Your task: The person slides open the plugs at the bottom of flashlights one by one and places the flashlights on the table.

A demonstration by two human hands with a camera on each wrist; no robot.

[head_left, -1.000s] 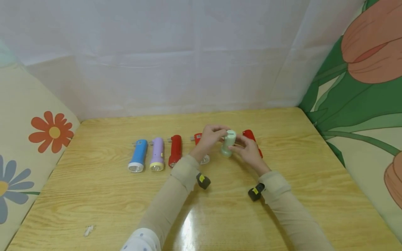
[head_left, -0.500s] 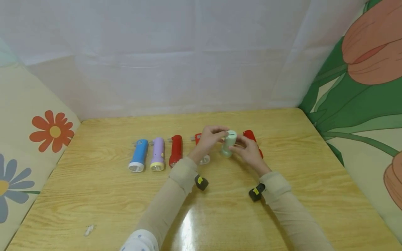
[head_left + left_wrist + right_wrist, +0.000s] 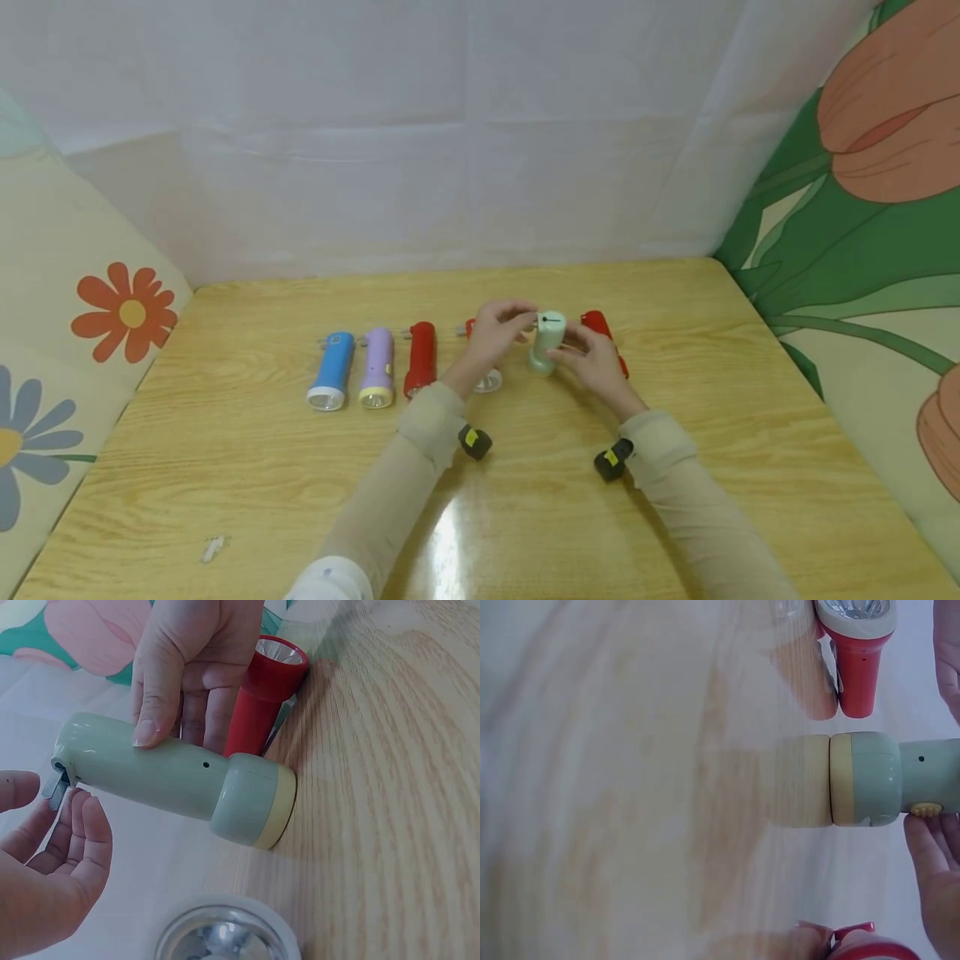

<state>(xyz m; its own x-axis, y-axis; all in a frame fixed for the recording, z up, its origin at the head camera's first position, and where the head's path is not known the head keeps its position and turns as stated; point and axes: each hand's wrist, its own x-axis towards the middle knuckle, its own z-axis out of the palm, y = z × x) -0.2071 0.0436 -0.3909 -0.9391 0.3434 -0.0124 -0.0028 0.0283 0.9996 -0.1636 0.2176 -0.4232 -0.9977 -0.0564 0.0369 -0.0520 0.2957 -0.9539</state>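
Observation:
A pale green flashlight (image 3: 548, 340) stands lens-down on the wooden table (image 3: 300, 492), its cream rim against the surface. My right hand (image 3: 596, 367) grips its body from the right, the thumb on one side and fingers on the other; a cream switch (image 3: 926, 810) lies by the fingertips in the right wrist view. At the upper end, metal plug prongs (image 3: 56, 789) stick out of a slot. The thumb and index finger of my left hand (image 3: 495, 337) are curled about these prongs; the left wrist view does not show clearly how firmly they touch.
Left of the hands lie a blue flashlight (image 3: 333, 367), a purple flashlight (image 3: 377, 362) and a red flashlight (image 3: 422, 354). A red-and-white one (image 3: 487, 382) is partly behind my left hand. Another red flashlight (image 3: 596, 321) lies beyond my right hand. A white cloth (image 3: 450, 167) hangs behind.
The prongs have swung out of the slot in the flashlight's upper end, with my left fingers moving slightly left. My right hand and the other flashlights stay in place.

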